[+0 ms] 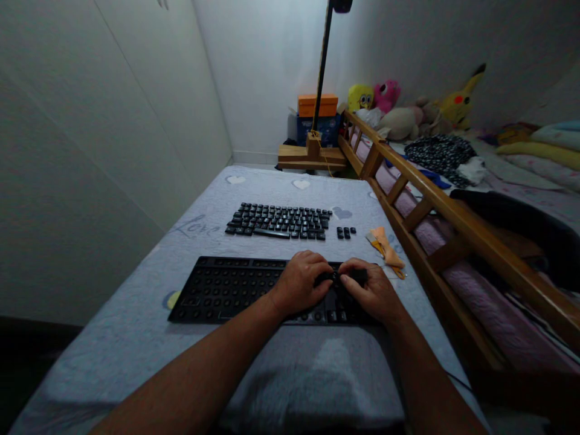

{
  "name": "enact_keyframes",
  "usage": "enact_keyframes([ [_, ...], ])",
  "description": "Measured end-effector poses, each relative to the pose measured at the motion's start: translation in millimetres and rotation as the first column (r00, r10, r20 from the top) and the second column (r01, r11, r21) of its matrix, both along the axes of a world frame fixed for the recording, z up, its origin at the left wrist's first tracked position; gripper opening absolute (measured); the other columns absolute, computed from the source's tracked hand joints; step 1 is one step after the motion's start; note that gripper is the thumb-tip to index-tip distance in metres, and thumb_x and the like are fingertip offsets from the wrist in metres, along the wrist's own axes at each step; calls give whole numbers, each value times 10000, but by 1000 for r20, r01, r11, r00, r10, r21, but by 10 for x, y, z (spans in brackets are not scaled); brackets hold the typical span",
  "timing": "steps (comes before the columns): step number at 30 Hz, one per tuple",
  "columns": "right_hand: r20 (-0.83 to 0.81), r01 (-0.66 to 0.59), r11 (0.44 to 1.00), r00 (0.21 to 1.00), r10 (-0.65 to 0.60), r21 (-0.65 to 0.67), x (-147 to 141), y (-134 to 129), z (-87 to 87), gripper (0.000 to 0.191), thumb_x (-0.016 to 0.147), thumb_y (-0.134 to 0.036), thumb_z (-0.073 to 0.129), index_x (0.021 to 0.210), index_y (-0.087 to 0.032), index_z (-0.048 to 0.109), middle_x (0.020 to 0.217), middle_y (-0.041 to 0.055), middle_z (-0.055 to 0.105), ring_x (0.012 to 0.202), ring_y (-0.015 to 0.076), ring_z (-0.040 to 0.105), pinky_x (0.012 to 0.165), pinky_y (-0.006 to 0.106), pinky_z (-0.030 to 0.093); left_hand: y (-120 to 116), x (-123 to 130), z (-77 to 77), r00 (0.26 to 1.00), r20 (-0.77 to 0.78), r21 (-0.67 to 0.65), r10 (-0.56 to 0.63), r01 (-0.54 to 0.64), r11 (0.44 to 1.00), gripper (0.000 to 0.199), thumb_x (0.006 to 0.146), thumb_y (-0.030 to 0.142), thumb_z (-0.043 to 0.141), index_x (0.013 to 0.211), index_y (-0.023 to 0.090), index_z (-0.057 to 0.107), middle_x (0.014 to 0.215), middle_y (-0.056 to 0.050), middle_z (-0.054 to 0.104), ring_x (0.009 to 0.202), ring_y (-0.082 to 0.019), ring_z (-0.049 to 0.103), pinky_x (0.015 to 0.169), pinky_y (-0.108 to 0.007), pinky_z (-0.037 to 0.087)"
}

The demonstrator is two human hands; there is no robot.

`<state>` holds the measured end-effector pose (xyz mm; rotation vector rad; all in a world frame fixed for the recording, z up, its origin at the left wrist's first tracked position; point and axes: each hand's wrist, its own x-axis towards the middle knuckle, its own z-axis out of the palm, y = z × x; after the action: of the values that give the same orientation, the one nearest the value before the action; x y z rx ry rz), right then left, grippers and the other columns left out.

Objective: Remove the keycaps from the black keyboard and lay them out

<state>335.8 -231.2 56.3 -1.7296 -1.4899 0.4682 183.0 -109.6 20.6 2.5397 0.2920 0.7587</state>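
A black keyboard base (235, 284), with most of its keycaps off on the left part, lies on the cloth-covered table. Over its right part, my left hand (304, 281) rests with fingers curled and closed; what they hold, if anything, is hidden. Close beside it, my right hand (372, 290) is bent over the keys at the right end, thumb and fingers drawn together around something too small to name. Behind the base, loose black keycaps (281, 222) lie in rows, and a small group of keycaps (346, 232) sits to their right.
An orange cloth with a tool-like item (386, 251) lies at the table's right side. A wooden bed rail (426, 181) runs along the right edge. Beyond the table's far edge stand a wooden base (312, 157) with a pole and an orange box (317, 105).
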Motion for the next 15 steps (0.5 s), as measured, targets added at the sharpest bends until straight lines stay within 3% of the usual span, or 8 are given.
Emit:
enact_keyframes([
  [8,-1,109,993,994,-109,33,-38,17,-53,133,802,-210,539,772,-209,669,742,12,697,721,189,645,717,301,475,-14,-9,38,999,15,51,48,-48,998,143,790,231,657,919,176,683,934,-59,688,917,-225,594,861,-393,456],
  [15,-11,194,980,981,-194,44,-72,27,-80,139,824,-220,532,763,-217,657,736,2,684,739,191,635,738,297,461,-41,-27,118,998,-12,174,68,-65,983,139,844,268,609,929,182,677,941,-64,685,932,-238,569,887,-412,433],
])
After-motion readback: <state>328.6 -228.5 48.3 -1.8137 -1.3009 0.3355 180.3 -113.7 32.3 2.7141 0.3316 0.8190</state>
